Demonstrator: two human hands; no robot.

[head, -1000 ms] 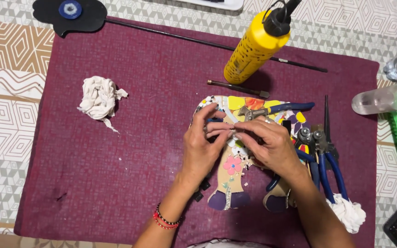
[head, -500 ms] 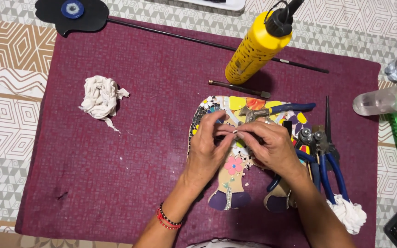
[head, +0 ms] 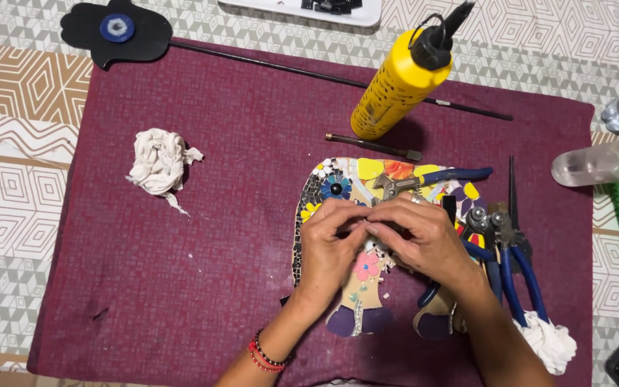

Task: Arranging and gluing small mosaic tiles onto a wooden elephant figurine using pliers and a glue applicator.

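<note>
Both hands meet over the middle of the mosaic (head: 345, 188) — a flat, animal-shaped piece covered with coloured tile bits, lying on the maroon mat (head: 238, 215) that covers the desk (head: 8, 208). The left hand (head: 331, 247) and right hand (head: 424, 236) press their fingertips together on something small at the mosaic's centre; what they pinch is hidden by the fingers, so whether they grasp a tile cannot be told. The left wrist wears a red and black bracelet (head: 263, 355).

Around the work: blue-handled pliers (head: 431, 179) lie across the top of the mosaic, just beyond the hands, and more blue-handled nippers (head: 510, 251) lie just right of the right hand, partly under its forearm. A yellow glue bottle (head: 399, 82) with a black nozzle stands upright beyond the mosaic; a small dark tool (head: 374, 145) lies between them. A crumpled white rag (head: 157, 163) sits well to the left, and another white rag (head: 549, 340) at the nippers' handle ends. A long black rod (head: 288, 68) crosses the mat's far edge, ending in a black hand-shaped plaque (head: 116, 30) — a blue disc at its centre.
</note>
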